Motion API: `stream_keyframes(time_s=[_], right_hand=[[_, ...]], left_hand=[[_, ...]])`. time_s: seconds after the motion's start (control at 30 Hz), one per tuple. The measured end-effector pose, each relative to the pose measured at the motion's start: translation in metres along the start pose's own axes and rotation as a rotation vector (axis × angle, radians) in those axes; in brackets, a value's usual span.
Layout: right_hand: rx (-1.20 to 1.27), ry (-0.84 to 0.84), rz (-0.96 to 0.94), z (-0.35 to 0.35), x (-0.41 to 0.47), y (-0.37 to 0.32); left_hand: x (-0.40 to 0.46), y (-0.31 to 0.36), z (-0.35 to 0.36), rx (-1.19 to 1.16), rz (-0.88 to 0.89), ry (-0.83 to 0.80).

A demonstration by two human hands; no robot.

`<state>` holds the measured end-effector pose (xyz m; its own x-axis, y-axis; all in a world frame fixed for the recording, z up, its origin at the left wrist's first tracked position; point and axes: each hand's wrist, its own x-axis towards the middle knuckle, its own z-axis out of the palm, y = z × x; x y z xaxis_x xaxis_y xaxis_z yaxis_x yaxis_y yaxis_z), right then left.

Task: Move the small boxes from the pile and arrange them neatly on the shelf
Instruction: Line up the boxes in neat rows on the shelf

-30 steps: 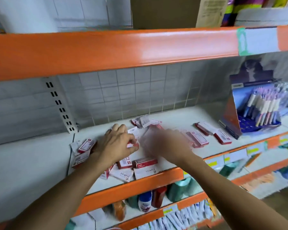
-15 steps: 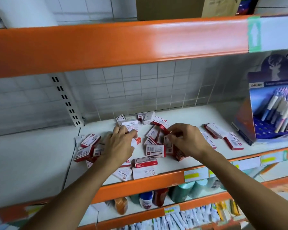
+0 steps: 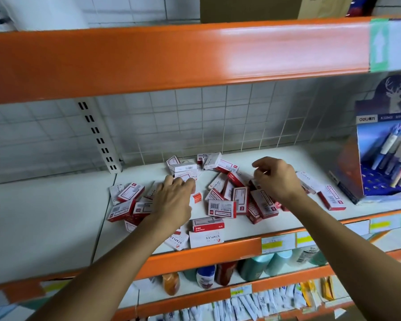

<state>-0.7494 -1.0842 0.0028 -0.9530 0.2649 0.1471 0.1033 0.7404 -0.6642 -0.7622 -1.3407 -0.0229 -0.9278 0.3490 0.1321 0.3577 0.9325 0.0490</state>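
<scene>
Our left hand [image 3: 173, 200] lies flat-fingered on the small boxes [image 3: 222, 208] heaped on the shelf [image 3: 287, 158], steadying them; our right hand [image 3: 276, 179] curls above, seemingly holding nothing, poised to pick one.

You see the small boxes [image 3: 222, 208] in a loose pile on the white shelf [image 3: 56, 218]. They are red and white staple boxes. Most lie flat at mixed angles, some overlap, a few lean on their edges. One tiny orange box [image 3: 197, 197] lies apart in the middle. Two boxes [image 3: 330, 197] lie more to the right, away from the pile.
</scene>
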Motion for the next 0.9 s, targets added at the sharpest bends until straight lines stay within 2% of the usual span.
stream_keyframes(time_s=[0.1, 0.33, 0.5, 0.6, 0.73, 0.9], right_hand=[[-0.050, 0.043, 0.069, -0.011, 0.007, 0.014], [-0.062, -0.021, 0.138, -0.011, 0.001, 0.032], [-0.059, -0.018, 0.098, -0.005, -0.001, 0.031], [-0.062, -0.024, 0.049, -0.002, 0.000, 0.026], [-0.064, -0.040, 0.006, 0.002, 0.001, 0.011], [-0.060, -0.081, -0.043, 0.005, 0.004, -0.004]], left_hand=[[0.001, 0.000, 0.001, -0.092, -0.056, -0.069], [-0.004, -0.003, 0.004, -0.167, -0.090, -0.110], [-0.011, 0.002, 0.005, -0.161, -0.139, 0.000], [-0.015, 0.003, 0.005, -0.181, -0.156, 0.013], [-0.018, 0.006, 0.001, -0.195, -0.124, 0.061], [-0.015, -0.001, -0.007, -0.376, -0.172, -0.005]])
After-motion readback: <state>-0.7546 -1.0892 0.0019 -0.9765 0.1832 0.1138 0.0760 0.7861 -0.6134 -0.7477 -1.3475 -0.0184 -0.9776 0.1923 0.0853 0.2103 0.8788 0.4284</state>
